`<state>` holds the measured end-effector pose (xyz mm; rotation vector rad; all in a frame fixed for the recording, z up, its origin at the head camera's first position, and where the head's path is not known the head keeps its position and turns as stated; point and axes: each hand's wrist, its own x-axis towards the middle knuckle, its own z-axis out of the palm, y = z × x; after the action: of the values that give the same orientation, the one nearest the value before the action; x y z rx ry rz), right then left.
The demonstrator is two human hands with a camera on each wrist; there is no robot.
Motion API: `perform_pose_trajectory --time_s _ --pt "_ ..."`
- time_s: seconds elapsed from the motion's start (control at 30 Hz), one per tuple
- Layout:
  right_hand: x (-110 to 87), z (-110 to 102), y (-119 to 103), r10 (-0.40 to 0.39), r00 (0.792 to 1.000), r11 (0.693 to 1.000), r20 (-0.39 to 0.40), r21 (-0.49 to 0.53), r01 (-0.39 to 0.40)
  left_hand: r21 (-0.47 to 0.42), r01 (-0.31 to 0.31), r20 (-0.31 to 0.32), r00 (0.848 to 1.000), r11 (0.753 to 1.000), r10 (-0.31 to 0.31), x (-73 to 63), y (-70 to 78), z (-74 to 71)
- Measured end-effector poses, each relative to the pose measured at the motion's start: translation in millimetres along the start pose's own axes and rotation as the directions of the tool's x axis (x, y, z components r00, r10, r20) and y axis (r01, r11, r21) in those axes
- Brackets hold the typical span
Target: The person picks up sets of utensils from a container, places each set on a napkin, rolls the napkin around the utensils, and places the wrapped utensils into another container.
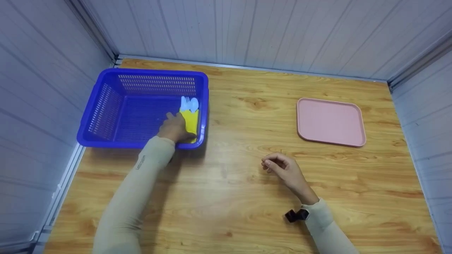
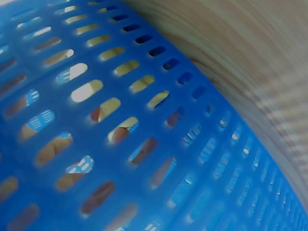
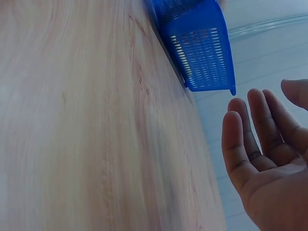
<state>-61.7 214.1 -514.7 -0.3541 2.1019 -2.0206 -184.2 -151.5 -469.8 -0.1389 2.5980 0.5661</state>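
In the head view, my left hand (image 1: pixel 173 128) reaches over the near rim of a blue plastic basket (image 1: pixel 143 144). It grips a yellow cutlery pouch (image 1: pixel 191 121) at the basket's right side, the thumb lying across the pouch's lower end. A pale knife (image 1: pixel 183 103), fork (image 1: pixel 187 102) and spoon (image 1: pixel 194 104) stick out of the pouch's far end. Through the slotted basket wall (image 2: pixel 159 120), the left wrist view shows only bits of fingers and yellow. My right hand (image 1: pixel 284 169) hovers above the table, fingers loosely bent and holding nothing.
A pink rectangular tray (image 1: pixel 331 121) lies at the right of the wood-grain table (image 1: pixel 233 197), beyond my right hand. Pale panel walls (image 1: pixel 247 31) border the table at the back and both sides. A small black device (image 1: pixel 297 215) is on my right wrist.
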Motion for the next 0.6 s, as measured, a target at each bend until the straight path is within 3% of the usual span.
perform_pose_trajectory --time_s 0.1,0.3,0.6 --pt "0.5 1.4 0.8 0.004 1.000 1.000 -0.002 -0.008 -0.004 0.024 0.006 0.004 1.000 1.000 -0.007 1.0 -0.4 0.0" --pt "1.8 3.3 -0.1 0.000 1.000 1.000 -0.004 -0.022 0.000 0.164 0.005 -0.080 0.997 0.986 0.008 4.0 5.8 4.0" --pt "-1.0 4.4 1.7 0.021 1.000 0.999 -0.016 -0.033 -0.022 0.053 -0.007 -0.062 0.998 0.999 0.010 2.6 7.0 7.7"
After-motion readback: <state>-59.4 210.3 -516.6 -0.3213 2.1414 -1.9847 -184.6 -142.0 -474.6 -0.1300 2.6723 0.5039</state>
